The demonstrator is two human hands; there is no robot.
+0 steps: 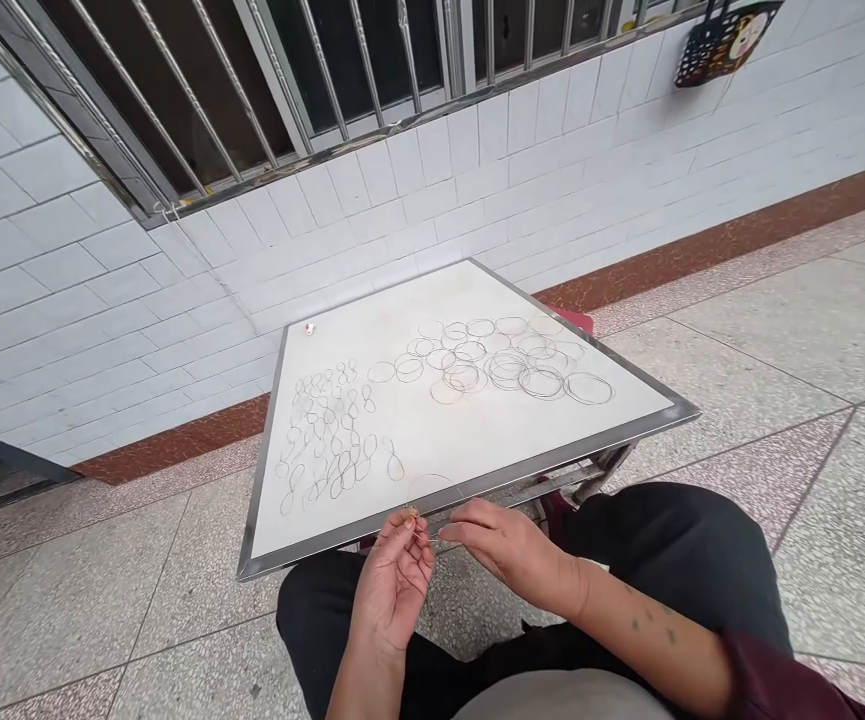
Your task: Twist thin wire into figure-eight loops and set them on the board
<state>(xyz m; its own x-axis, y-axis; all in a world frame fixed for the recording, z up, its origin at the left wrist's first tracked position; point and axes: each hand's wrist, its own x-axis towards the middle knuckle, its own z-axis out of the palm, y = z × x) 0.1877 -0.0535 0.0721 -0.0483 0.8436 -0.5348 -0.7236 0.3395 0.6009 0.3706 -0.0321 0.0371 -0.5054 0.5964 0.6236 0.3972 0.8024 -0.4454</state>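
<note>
My left hand is closed in a pinch at the table's front edge, with a thin wire loop between thumb and fingers. My right hand comes in from the right, its fingers bent together at the wire just beside the left fingertips. The loop arcs up over the table's metal rim, and a short strand runs between the two hands. Across the table's left part lie several wire figure-eights, one of them close to my left hand. Several round wire rings overlap on the right part.
The white table has a grey metal rim and stands against a tiled wall. A small white-and-red item lies at its far left corner. Barred windows are above, and a dark patterned bag hangs at upper right.
</note>
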